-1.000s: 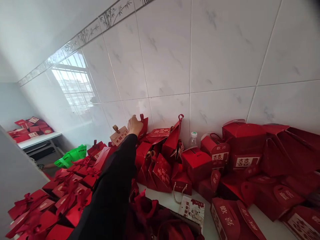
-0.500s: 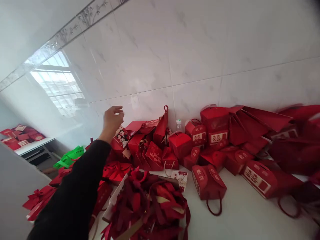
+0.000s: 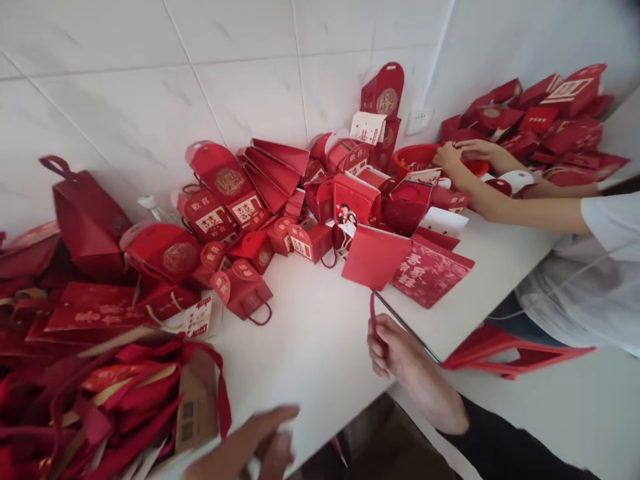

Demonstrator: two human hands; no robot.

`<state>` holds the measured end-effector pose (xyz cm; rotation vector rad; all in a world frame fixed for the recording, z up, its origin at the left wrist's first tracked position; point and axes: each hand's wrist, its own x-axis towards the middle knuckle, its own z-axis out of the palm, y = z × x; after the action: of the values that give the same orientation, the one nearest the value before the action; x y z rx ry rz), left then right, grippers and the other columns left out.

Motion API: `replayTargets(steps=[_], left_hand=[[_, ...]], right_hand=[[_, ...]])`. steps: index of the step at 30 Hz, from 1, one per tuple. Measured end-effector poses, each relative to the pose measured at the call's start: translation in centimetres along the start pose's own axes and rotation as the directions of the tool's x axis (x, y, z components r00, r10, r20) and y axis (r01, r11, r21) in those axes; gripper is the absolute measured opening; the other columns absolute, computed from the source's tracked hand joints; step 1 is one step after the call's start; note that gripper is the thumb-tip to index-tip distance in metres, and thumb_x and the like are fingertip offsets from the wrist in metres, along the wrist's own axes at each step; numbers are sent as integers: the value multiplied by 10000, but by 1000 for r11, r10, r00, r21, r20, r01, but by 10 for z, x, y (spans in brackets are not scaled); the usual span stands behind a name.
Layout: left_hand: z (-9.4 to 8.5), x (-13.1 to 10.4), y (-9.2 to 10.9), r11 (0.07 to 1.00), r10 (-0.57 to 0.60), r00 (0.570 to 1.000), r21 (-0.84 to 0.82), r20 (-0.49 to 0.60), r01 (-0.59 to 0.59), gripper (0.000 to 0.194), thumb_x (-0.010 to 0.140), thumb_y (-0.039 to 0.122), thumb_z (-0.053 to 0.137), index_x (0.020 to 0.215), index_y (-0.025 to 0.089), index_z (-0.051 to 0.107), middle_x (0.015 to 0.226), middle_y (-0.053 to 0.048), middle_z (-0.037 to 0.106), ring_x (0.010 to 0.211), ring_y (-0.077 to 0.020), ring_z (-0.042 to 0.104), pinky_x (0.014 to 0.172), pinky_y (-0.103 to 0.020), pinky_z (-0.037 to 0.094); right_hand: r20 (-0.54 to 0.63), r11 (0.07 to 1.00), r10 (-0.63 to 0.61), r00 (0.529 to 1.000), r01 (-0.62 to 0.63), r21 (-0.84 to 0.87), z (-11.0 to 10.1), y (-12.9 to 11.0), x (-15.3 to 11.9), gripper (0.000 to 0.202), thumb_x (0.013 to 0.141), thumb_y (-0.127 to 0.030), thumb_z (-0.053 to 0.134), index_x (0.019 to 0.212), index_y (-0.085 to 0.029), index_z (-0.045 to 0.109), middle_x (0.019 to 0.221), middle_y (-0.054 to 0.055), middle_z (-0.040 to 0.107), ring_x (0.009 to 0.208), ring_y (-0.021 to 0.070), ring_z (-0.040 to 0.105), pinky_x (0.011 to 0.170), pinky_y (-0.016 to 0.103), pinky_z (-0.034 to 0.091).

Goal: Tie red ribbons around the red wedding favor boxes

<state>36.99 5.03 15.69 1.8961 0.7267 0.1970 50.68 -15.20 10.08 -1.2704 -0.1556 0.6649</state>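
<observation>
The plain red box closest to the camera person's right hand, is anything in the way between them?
Just a dark red strap, held up in the right hand, reaching towards the plain red box. I can't tell whether they're joined. No other box stands between.

Red boxes (image 3: 245, 293) beyond my counting
I count one bottle (image 3: 157, 210), one basin (image 3: 475, 166), one stool (image 3: 475, 348), one socket (image 3: 419, 121), one co-worker (image 3: 613, 227).

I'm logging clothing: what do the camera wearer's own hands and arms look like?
The right hand is gloveless, with a plain black sleeve ending above the wrist. The left hand is gloveless too, though blurred; no sleeve shows there.
</observation>
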Motion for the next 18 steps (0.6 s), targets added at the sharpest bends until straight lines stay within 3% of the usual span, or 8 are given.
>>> replayTargets(steps=[3, 7, 13, 18], left_hand=[[37, -21, -2, 997, 3, 992, -77, 126, 7, 279, 804, 611, 689, 887, 355, 760, 748, -45, 727, 616, -232, 647, 542, -370, 539], [76, -4, 1, 965, 41, 976, -260, 212, 16, 314, 820, 547, 675, 960, 266, 684, 881, -75, 717, 701, -213, 629, 555, -325, 501], [88, -5, -8, 953, -25, 982, -292, 187, 80, 460, 784, 534, 743, 1113, 242, 607, 940, -83, 713, 749, -213, 646, 603, -334, 519], [89, -2, -9, 905, 8, 982, -419, 191, 74, 347, 791, 565, 746, 841, 230, 674, 780, -50, 682, 660, -184, 625, 568, -310, 517]], right_hand=[[91, 984, 41, 995, -56, 170, 13, -12, -1, 364, 857, -551, 750, 913, -258, 542, 816, -8, 648, 749, 172, 634, 745, 326, 535], [108, 955, 45, 993, -74, 288, 20, -12, -3, 349, 845, -470, 805, 981, -269, 553, 964, 16, 738, 961, 213, 709, 961, 394, 526], [96, 934, 54, 994, -84, 347, 24, 3, -7, 357, 850, -450, 837, 1000, -282, 560, 1088, 46, 777, 1222, 249, 653, 1111, 423, 435], [123, 972, 43, 991, -70, 224, 22, 12, -8, 270, 952, -491, 717, 1056, -304, 554, 1200, 60, 740, 1184, 264, 642, 978, 430, 503]])
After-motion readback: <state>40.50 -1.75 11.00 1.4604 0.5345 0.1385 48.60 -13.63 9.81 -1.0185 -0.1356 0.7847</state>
